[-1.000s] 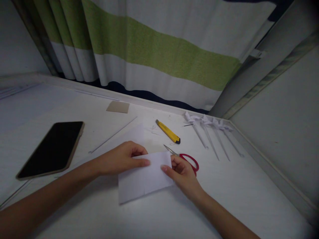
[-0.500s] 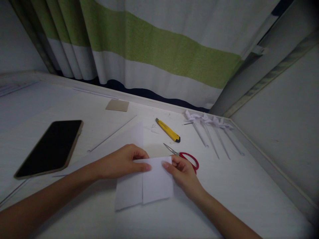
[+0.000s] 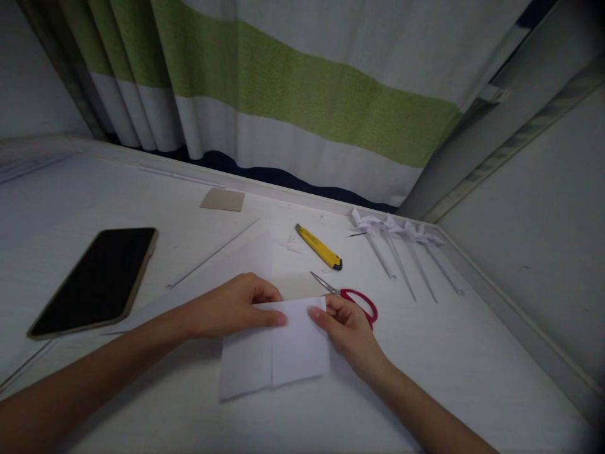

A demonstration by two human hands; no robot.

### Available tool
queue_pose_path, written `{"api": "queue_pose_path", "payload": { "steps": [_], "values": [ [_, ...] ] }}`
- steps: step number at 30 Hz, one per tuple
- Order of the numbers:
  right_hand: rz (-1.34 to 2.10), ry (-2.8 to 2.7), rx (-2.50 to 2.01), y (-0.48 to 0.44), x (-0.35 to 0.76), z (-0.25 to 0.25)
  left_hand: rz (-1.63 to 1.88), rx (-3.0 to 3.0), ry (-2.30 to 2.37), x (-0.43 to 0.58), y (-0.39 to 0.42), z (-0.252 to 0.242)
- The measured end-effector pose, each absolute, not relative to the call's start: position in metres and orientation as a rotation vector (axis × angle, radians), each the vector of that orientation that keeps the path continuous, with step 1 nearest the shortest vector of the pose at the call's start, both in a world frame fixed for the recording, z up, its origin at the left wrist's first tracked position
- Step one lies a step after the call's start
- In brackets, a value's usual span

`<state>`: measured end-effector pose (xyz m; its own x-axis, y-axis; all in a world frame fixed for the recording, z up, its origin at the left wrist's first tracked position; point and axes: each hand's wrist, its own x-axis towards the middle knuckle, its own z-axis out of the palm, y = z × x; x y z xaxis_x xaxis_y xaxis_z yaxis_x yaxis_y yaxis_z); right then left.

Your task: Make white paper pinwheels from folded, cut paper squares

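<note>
A white folded sheet of paper [image 3: 274,353] lies on the white table [image 3: 472,372] in front of me, with a crease down its middle. My left hand [image 3: 231,306] pinches its top edge from the left, thumb and forefinger closed on the paper. My right hand [image 3: 347,331] grips the paper's upper right corner, fingers curled. Red-handled scissors [image 3: 352,296] lie just behind my right hand, partly hidden by it.
A yellow utility knife [image 3: 319,247] lies behind the scissors. Several white paper pinwheels on sticks [image 3: 401,243] lie at the right by the wall. A black phone [image 3: 97,280] rests at the left, near a thin stick [image 3: 215,252], a brown card [image 3: 223,200] and another paper sheet [image 3: 222,268]. A striped curtain [image 3: 302,94] hangs behind.
The paper has turned and been folded narrower, its right flap now lying over the middle crease. Both hands stay at its top edge.
</note>
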<state>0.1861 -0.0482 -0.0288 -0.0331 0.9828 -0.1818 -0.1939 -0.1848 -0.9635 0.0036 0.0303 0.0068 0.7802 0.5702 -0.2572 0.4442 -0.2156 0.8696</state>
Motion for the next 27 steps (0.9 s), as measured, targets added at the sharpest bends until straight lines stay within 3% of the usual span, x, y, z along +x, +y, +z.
{"api": "queue_pose_path", "payload": {
  "steps": [27],
  "values": [
    [1.457, -0.947, -1.145, -0.043, 0.189, -0.035, 0.059, 1.858, 0.705, 0.007, 0.037, -0.009]
  ]
}}
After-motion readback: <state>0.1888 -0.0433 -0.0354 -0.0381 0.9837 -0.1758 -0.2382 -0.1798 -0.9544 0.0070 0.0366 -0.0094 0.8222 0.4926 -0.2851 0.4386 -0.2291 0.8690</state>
